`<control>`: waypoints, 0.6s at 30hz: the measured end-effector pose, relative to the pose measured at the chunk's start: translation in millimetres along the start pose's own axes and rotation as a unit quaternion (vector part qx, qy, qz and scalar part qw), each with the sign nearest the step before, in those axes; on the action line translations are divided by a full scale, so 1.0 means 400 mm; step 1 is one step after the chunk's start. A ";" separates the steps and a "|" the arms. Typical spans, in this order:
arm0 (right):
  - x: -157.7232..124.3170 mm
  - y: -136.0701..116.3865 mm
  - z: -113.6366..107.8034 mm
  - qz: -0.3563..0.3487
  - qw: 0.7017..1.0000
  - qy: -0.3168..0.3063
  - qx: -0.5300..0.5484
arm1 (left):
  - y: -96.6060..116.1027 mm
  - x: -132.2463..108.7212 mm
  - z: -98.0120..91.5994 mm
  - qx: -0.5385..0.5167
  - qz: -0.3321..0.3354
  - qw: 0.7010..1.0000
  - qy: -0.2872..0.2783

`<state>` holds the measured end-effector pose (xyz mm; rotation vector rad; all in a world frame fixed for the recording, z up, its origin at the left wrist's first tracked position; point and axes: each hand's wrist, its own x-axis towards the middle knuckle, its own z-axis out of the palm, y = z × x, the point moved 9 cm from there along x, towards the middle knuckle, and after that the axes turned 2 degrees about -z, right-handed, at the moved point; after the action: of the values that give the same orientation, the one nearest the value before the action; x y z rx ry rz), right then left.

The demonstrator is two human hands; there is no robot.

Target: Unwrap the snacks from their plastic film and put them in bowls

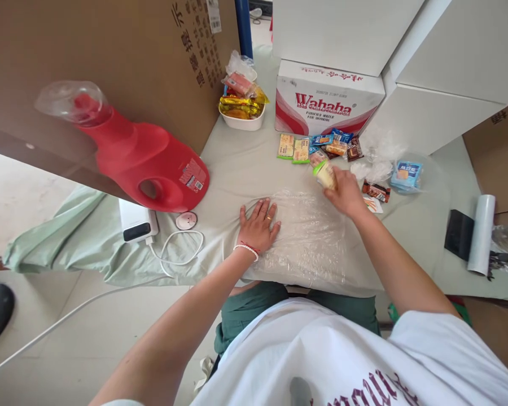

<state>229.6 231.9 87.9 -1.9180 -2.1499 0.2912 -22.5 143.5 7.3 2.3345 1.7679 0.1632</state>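
My left hand [259,226] lies flat with spread fingers on the cloth, at the left edge of a clear plastic sheet or bag [311,239]. In my right hand [346,190] is a small snack packet [325,175] with a green end, held above the table. Just beyond it lie two green-edged cracker packets [287,145], several blue snack packets [322,139] and a brown cocoa packet [354,149]. Right of my right hand are a dark wrapped bar [376,192] and a white packet with an orange print [373,204], partly hidden by my wrist.
A red jug [152,158] stands at left, near a white power bank [138,221] with a cable. At the back are a white tub [243,121] of snacks and a Wahaha carton [330,101]. Crumpled clear plastic [379,146], a blue packet [406,175] and a white roll [481,235] are at right.
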 end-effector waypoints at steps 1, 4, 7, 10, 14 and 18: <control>-0.050 -0.051 0.011 -0.083 0.996 -0.024 0.011 | 0.000 0.000 -0.001 -0.002 0.002 1.000 0.003; -0.193 -0.167 0.082 -0.232 0.964 -0.124 0.030 | 0.000 0.000 -0.001 -0.009 0.006 1.000 0.011; -0.258 -0.205 0.158 -0.232 0.953 -0.195 0.009 | -0.002 0.000 -0.001 -0.013 0.002 1.000 0.018; -0.259 -0.207 0.186 -0.197 0.958 -0.210 0.009 | -0.001 0.000 0.001 -0.016 0.003 1.000 0.021; -0.243 -0.210 0.179 -0.171 0.966 -0.194 0.001 | -0.001 0.000 -0.002 -0.019 0.005 1.000 0.023; -0.249 -0.219 0.181 -0.158 0.966 -0.202 -0.040 | -0.001 0.000 -0.003 -0.019 0.000 1.000 0.022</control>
<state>134.7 123.9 41.2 -1.6240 -2.7223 0.5824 -23.2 143.8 8.4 2.3220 1.7697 0.2470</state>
